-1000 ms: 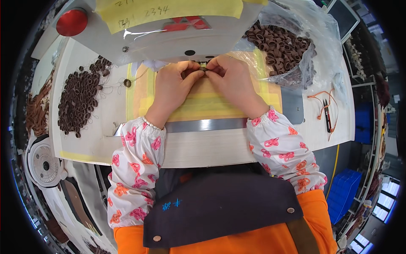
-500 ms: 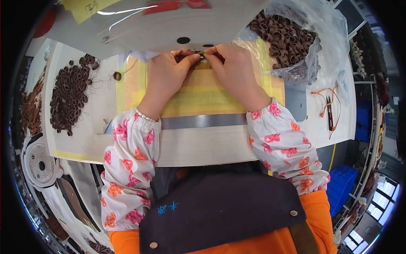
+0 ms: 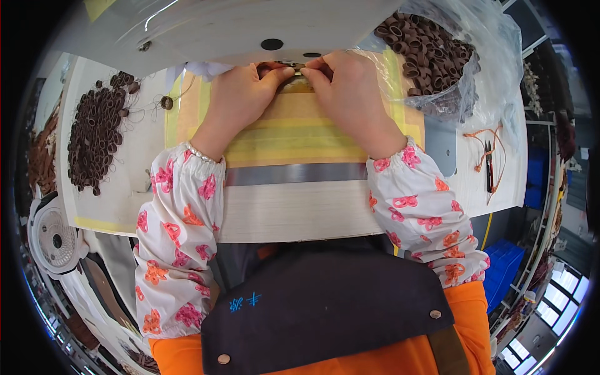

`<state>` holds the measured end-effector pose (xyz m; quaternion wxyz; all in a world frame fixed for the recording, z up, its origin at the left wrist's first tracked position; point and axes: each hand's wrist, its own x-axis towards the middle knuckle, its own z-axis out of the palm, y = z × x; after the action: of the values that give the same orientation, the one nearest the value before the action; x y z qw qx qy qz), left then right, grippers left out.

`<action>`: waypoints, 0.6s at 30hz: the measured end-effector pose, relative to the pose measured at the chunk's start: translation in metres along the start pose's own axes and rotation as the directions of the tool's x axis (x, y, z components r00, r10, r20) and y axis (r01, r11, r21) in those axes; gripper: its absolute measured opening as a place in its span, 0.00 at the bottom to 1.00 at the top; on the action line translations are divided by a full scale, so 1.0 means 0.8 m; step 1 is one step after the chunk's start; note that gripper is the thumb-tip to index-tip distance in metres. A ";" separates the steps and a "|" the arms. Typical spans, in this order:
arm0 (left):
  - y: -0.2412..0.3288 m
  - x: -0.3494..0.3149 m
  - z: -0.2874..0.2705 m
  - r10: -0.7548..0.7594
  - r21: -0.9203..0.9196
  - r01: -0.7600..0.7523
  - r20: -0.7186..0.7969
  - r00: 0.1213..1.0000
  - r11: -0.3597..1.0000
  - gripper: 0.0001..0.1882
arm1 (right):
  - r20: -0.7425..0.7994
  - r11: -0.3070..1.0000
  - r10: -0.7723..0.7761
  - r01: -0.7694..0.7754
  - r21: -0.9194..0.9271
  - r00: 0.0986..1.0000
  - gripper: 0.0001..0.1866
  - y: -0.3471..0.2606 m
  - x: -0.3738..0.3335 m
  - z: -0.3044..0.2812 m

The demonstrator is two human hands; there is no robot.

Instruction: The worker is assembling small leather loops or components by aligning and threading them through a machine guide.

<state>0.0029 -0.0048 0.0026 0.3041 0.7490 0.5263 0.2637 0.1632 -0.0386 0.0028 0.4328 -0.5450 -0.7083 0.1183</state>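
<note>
At the lower edge, a dark apron (image 3: pixel 331 306) carries light blue characters left of center. Patterned sleeve covers (image 3: pixel 181 237) extend over the table (image 3: pixel 294 215) and a metal strip (image 3: pixel 294 174). Thread snips (image 3: pixel 489 167) lie at right beside an orange cord (image 3: pixel 498 140). Beyond the yellow tape (image 3: pixel 294 134), the left hand (image 3: pixel 244 97) and right hand (image 3: pixel 351 87) each close thumb and forefinger in a pinch on a small piece (image 3: pixel 298 72), mostly hidden, below the sewing machine head (image 3: pixel 206 37). Brown loops (image 3: pixel 97 137) trail thread at left; others occupy a clear plastic bag (image 3: pixel 498 56) at right. One corner of a yellow label (image 3: pixel 97 7) shows on the head.
</note>
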 end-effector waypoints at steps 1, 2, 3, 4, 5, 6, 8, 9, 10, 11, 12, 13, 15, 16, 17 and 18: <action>-0.001 0.000 0.000 -0.022 0.007 0.022 0.022 1.000 1.000 0.17 | 0.016 1.000 0.016 -0.016 -0.003 1.000 0.05 0.000 0.001 -0.001; -0.002 -0.001 0.001 0.003 -0.012 -0.003 -0.010 1.000 1.000 0.16 | 0.033 0.999 0.032 -0.032 -0.006 0.999 0.06 0.000 0.002 -0.001; -0.001 -0.002 0.002 0.028 -0.028 -0.029 -0.041 0.999 0.999 0.15 | 0.041 0.999 0.034 -0.033 -0.018 0.999 0.06 -0.001 0.003 -0.002; 0.000 -0.003 0.003 0.053 -0.042 -0.056 -0.072 0.996 0.998 0.15 | 0.048 0.999 0.036 -0.035 -0.029 0.998 0.06 -0.001 0.005 -0.002; -0.003 -0.002 0.004 0.049 -0.049 -0.053 -0.063 0.997 0.997 0.15 | 0.056 0.999 0.039 -0.037 -0.039 0.998 0.06 -0.001 0.006 -0.002; -0.005 0.000 0.004 0.051 -0.055 -0.054 -0.054 0.997 0.997 0.15 | 0.066 0.999 0.045 -0.043 -0.034 0.997 0.06 -0.002 0.007 -0.003; -0.005 0.000 0.001 0.033 -0.060 -0.036 -0.054 0.998 0.998 0.15 | 0.087 0.998 0.057 -0.056 -0.023 0.995 0.06 -0.003 0.009 -0.004; -0.002 -0.003 -0.002 0.014 -0.060 -0.018 -0.062 0.998 0.998 0.15 | 0.086 0.998 0.060 -0.057 -0.029 0.995 0.07 -0.003 0.010 -0.003; 0.000 -0.004 -0.003 -0.004 -0.060 0.000 -0.069 0.998 0.998 0.15 | 0.084 0.998 0.062 -0.059 -0.035 0.995 0.07 -0.002 0.010 -0.002; -0.001 -0.001 -0.001 -0.016 -0.062 0.013 -0.039 0.999 0.998 0.15 | 0.082 0.997 0.065 -0.062 -0.042 0.995 0.07 -0.001 0.011 -0.002; -0.004 0.002 0.001 -0.035 -0.060 0.035 -0.011 0.999 0.998 0.15 | 0.072 0.998 0.066 -0.064 -0.026 0.995 0.07 -0.001 0.011 -0.001; -0.006 0.002 0.002 -0.055 -0.058 0.056 0.017 0.998 0.997 0.15 | 0.061 0.998 0.068 -0.067 -0.010 0.996 0.07 0.000 0.010 -0.002; -0.010 0.001 0.002 -0.016 -0.061 0.015 -0.014 1.000 0.998 0.16 | 0.062 0.997 0.071 -0.071 0.004 0.996 0.07 0.000 0.009 -0.003; -0.011 0.002 0.003 0.008 -0.064 -0.010 -0.029 1.000 0.998 0.16 | 0.074 0.997 0.072 -0.072 0.002 0.995 0.07 -0.001 0.010 -0.003; -0.011 0.001 0.001 -0.023 -0.076 0.021 -0.026 0.999 0.997 0.16 | 0.085 0.997 0.073 -0.073 0.000 0.994 0.07 -0.002 0.010 -0.003; -0.009 -0.001 -0.001 -0.053 -0.085 0.051 -0.023 0.998 0.995 0.16 | 0.081 0.998 0.069 -0.069 0.003 0.994 0.07 -0.002 0.009 -0.002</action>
<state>-0.0029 -0.0031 -0.0022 0.3357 0.7180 0.5379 0.2871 0.1632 -0.0330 0.0082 0.4012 -0.5626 -0.7055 0.1574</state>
